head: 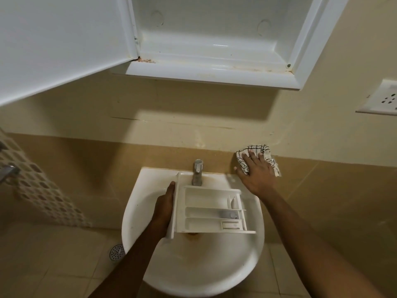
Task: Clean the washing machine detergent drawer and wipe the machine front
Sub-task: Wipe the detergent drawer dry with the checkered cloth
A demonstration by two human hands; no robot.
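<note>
A sink (150, 265) stands out from the wall (193, 117), with a tap (198, 172) at its back edge, in the middle. The detergent drawer (209, 211) is held over the basin, just in front of the tap, its front panel to the left. The left hand (164, 208) grips that panel from the left side. To the right of the tap and behind the basin's right rim, the right hand (256, 172) lies on a cloth (261, 150) against the wall. Above the sink hangs a cabinet (214, 76), its door (60, 44) swung out to the left. A socket plate (380, 100) sits on the wall far right. A floor drain (116, 252) lies left of the sink, on the floor (53, 265).
</note>
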